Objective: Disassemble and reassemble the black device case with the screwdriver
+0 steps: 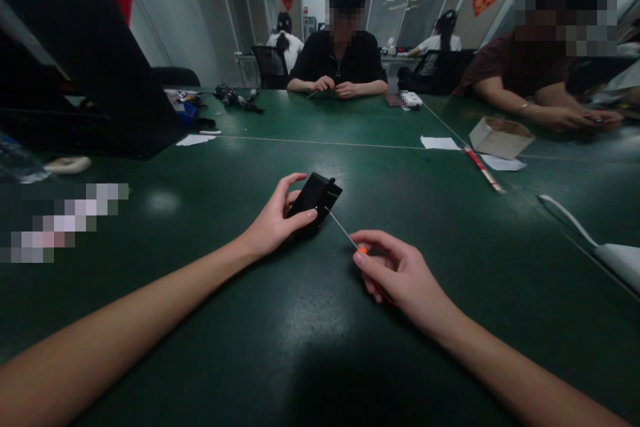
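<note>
My left hand [281,215] grips a small black box-shaped device [314,199] from its left side, thumb along the near face and fingers behind. The device is tilted and has a short black stub at its upper right corner. In my right hand [393,267] is a screwdriver [344,231] with a thin metal shaft and an orange collar, pinched between thumb and fingers. Its shaft slants up and left, with the tip at the right face of the device. Whether the tip sits in a screw is too small to tell. Most of the handle is hidden by my fingers.
On the green table [215,307] stands an open cardboard box [501,137] beside white papers [440,143]. A white object with a cable [570,220] lies at the right edge. A large black panel [75,53] rises at left. Two people sit across and to the right.
</note>
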`<act>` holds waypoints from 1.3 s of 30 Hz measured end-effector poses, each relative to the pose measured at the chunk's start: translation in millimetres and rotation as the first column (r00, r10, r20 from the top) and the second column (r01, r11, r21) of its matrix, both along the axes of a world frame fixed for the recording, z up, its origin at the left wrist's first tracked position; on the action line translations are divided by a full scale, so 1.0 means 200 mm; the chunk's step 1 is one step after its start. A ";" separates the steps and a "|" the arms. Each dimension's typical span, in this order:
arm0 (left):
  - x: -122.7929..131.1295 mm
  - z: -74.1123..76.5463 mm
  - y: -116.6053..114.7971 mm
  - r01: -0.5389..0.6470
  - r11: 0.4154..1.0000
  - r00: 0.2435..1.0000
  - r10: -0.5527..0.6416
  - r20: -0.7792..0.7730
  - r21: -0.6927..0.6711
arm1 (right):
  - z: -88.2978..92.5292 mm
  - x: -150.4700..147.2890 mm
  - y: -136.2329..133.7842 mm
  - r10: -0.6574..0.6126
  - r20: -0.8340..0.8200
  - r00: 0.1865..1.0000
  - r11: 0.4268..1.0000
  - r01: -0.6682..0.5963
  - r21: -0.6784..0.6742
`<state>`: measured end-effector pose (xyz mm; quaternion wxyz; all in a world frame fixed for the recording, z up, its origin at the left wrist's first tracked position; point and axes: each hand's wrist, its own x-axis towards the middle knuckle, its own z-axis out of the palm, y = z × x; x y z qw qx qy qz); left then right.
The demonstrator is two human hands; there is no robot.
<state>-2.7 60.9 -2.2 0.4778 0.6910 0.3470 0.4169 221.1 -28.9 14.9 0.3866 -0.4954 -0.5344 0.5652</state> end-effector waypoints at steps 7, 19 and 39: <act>-0.02 -0.02 0.05 -0.099 0.992 0.975 0.112 0.193 -0.072 | -0.02 0.00 0.00 -0.075 -0.014 0.997 0.994 0.076 0.076; -0.06 0.05 0.01 -0.094 0.985 0.957 0.130 -0.258 0.147 | -0.01 0.14 0.11 -0.289 0.109 0.951 0.932 0.254 0.257; -0.01 0.05 -0.02 0.071 0.936 0.903 0.086 -0.420 0.344 | 0.05 0.23 0.18 -0.403 -0.481 0.779 0.778 0.568 0.268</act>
